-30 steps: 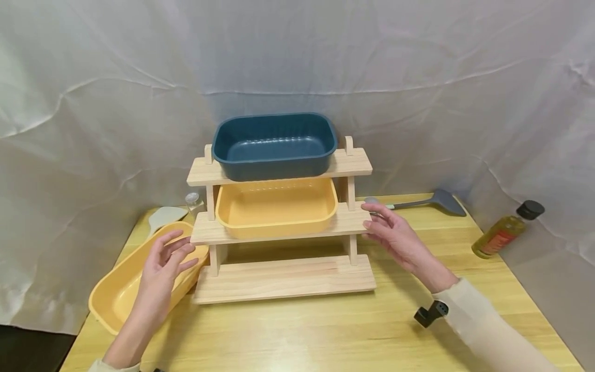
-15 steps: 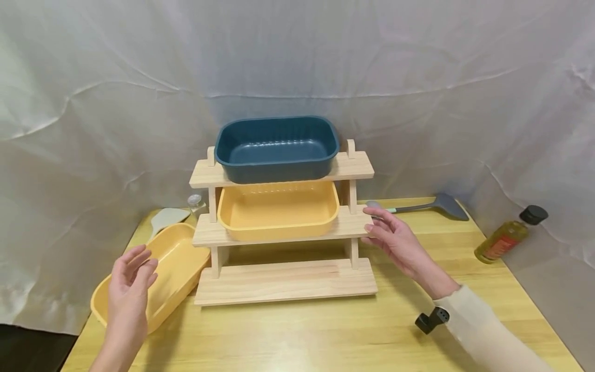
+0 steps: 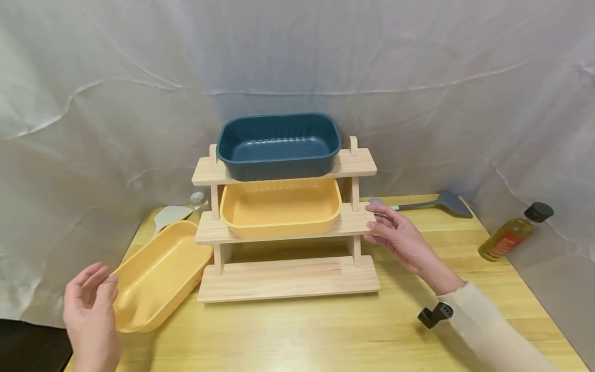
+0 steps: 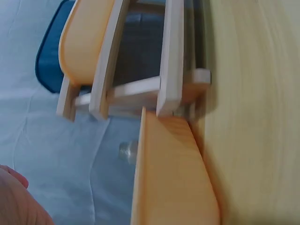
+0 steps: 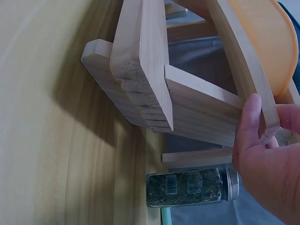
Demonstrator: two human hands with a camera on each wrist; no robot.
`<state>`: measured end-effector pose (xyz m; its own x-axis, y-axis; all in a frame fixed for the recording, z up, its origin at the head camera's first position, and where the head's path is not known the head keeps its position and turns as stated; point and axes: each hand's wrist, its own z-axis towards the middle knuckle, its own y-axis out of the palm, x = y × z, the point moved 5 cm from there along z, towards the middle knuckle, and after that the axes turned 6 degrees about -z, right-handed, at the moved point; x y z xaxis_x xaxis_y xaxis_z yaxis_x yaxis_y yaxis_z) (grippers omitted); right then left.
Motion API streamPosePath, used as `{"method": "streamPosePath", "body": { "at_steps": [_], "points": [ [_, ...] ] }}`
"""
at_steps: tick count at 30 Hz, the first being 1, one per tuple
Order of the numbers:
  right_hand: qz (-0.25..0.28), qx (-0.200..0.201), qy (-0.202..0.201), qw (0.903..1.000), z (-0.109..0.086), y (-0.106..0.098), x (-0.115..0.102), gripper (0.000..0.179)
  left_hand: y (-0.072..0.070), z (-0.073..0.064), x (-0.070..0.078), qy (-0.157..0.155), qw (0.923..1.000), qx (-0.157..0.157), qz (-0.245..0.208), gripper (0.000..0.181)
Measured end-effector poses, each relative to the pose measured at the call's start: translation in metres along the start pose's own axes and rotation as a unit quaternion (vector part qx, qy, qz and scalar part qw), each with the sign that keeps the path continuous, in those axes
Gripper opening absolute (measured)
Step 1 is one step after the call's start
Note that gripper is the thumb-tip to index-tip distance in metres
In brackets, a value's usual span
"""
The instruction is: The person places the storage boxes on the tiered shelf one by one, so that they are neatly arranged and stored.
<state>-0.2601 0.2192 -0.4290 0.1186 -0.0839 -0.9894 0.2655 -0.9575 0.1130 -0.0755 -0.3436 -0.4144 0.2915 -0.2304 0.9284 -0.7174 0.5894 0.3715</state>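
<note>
A three-tier wooden shelf rack [image 3: 288,281] stands in the middle of the table. My right hand [image 3: 402,240] grips the right end of its middle board, thumb on one face and fingers round the other in the right wrist view. On the top board sits a dark blue bin [image 3: 279,170], and a yellow bin [image 3: 281,230] rests on the middle one. A second yellow bin [image 3: 162,274] lies slanted on the table left of the rack. My left hand [image 3: 93,310], fingers loosely bent, is beside that bin's near left end, holding nothing.
A pale spatula [image 3: 169,216] and a small capped jar [image 3: 199,199] are behind the left bin. Back right lies a dark grey turner [image 3: 451,204]. An oil bottle [image 3: 506,237] stands by the right curtain. A jar of dried herbs [image 5: 185,187] is behind the rack.
My left hand has moved left and toward me, from beside the rack's left end to the near end of the loose yellow bin. The right hand keeps its grip on the middle board.
</note>
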Motion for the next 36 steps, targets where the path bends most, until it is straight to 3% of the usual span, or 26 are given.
{"method": "streamPosePath", "body": {
  "at_steps": [7, 10, 16, 23, 29, 36],
  "points": [
    [0.007, -0.009, 0.000, 0.9999, 0.000, 0.000, -0.002, 0.044, -0.034, 0.003, -0.010, -0.025, 0.9949, 0.093, 0.032, 0.034],
    [0.004, -0.010, 0.003, 0.9999, 0.000, -0.001, -0.001, 0.044, -0.046, 0.005, -0.016, -0.053, 0.9913, 0.111, 0.047, 0.039],
    [0.002, -0.010, 0.001, 0.9999, 0.000, -0.001, 0.000, 0.045, -0.060, 0.012, -0.033, -0.123, 0.9853, 0.105, 0.056, 0.050],
    [-0.003, -0.010, -0.003, 0.9999, -0.001, 0.000, -0.002, 0.045, -0.069, 0.016, -0.048, -0.202, 0.9737, 0.105, 0.008, 0.038],
    [0.006, -0.011, 0.001, 0.9999, 0.000, 0.002, -0.002, 0.045, -0.071, 0.016, -0.051, -0.223, 0.9684, 0.104, 0.041, 0.043],
    [0.005, -0.011, -0.003, 0.9999, 0.000, 0.000, 0.000, 0.043, -0.074, 0.016, -0.056, -0.241, 0.9652, 0.101, 0.008, 0.046]
  ]
}}
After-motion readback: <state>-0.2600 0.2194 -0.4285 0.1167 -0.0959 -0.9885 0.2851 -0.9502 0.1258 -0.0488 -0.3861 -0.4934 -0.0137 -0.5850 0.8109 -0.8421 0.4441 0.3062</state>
